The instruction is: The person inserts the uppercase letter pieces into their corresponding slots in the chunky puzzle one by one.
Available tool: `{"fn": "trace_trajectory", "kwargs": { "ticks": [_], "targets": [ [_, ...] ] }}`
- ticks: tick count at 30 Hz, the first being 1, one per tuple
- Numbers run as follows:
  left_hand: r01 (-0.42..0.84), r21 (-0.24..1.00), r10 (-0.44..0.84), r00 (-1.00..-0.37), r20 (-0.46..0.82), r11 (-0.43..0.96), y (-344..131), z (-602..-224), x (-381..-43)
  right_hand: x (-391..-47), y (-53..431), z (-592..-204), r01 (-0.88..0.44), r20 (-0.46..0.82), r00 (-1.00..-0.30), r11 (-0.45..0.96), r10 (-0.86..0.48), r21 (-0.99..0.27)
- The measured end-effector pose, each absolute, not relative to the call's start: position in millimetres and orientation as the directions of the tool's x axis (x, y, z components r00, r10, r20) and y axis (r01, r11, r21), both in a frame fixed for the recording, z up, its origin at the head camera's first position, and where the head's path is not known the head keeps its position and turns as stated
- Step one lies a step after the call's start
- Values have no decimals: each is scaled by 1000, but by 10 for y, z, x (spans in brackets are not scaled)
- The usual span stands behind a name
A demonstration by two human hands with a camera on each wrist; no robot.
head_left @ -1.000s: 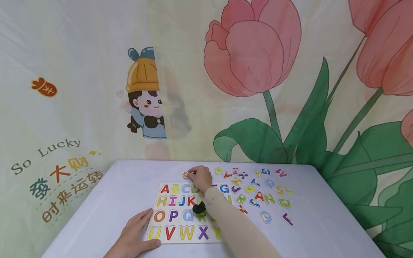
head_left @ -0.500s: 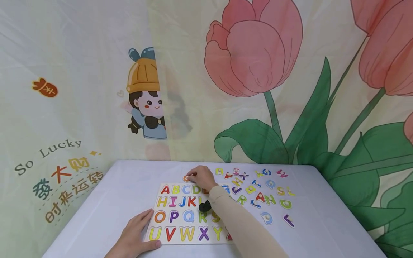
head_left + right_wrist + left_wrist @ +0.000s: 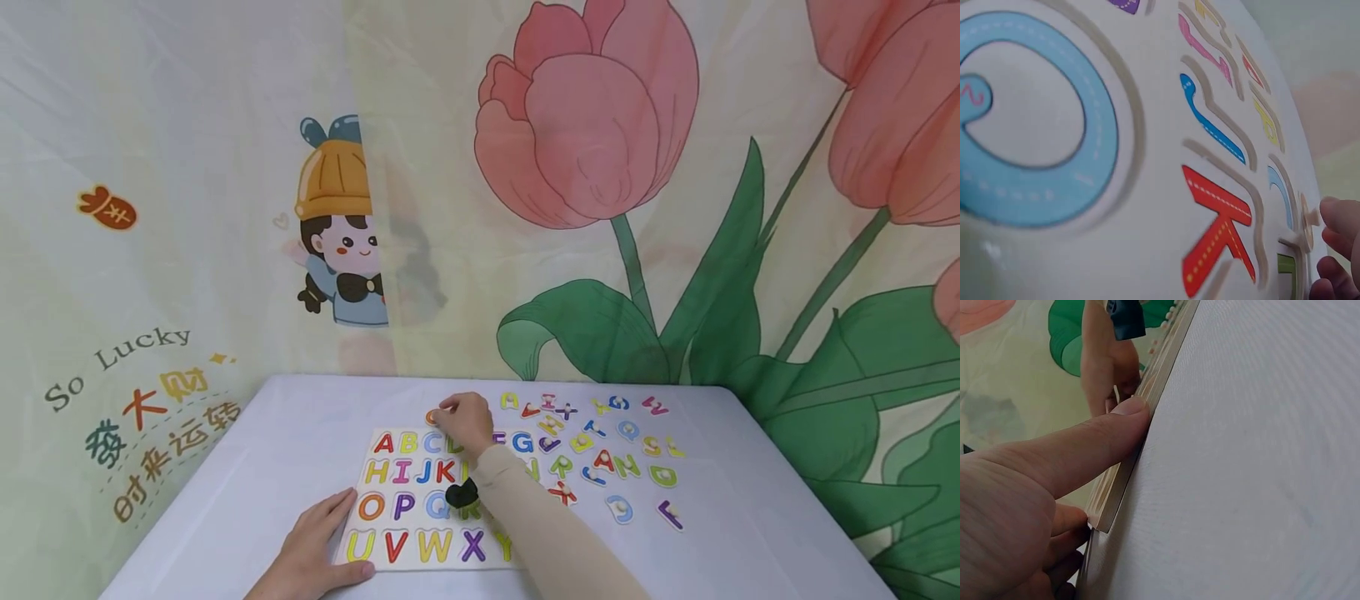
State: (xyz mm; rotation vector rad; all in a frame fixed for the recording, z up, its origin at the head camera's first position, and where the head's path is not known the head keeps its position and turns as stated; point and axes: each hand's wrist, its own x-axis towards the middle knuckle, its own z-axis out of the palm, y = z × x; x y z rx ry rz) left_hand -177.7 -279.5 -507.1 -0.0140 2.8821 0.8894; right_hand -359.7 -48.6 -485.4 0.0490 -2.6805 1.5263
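Observation:
A letter puzzle board [image 3: 416, 527] with coloured letter recesses lies on the table. My left hand [image 3: 315, 537] rests at its near left corner, fingers along the left side and thumb on the near edge; in the left wrist view the thumb [image 3: 1097, 440] lies straight across the board's edge. Just beyond the board's far edge, my right hand [image 3: 468, 421] pinches a small orange letter piece [image 3: 431, 415]. The right wrist view shows that piece's wooden knob [image 3: 1313, 217] at the fingertips. Which letter it is cannot be made out. The right forearm hides part of the board.
Several loose letter pieces with knobs, among them a red A [image 3: 603, 458], a green D [image 3: 663, 475] and a purple F [image 3: 670, 514], lie scattered right of the board on the white table [image 3: 750, 533]. A printed curtain [image 3: 435, 208] hangs behind the table.
The right hand stays near the far edge with the orange piece, and its wrist and forearm shift slightly right, then back left. The left hand keeps its place at the board.

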Motion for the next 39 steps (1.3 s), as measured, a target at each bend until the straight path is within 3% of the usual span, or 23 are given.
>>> {"fn": "trace_trajectory", "kwargs": {
  "ticks": [9,22,30,39],
  "targets": [
    [26,539,71,-995,-64,842,-2816,-5087,-1730,-3568,-585,-4940,-109,177,-982,581,62,-807],
    [-44,529,32,-991,-133,847,-2794,-5056,-1770,-3594,-480,-4887,-88,120,-993,539,23,-837],
    [-40,540,35,-991,-128,841,-2803,-5060,-1781,-3511,-335,-4772,-172,145,-985,615,-93,-769],
    [-10,536,57,-993,-108,844,-2838,-5067,-1760,-3150,-362,-4646,-350,206,-932,598,-297,-721]
  ]
}}
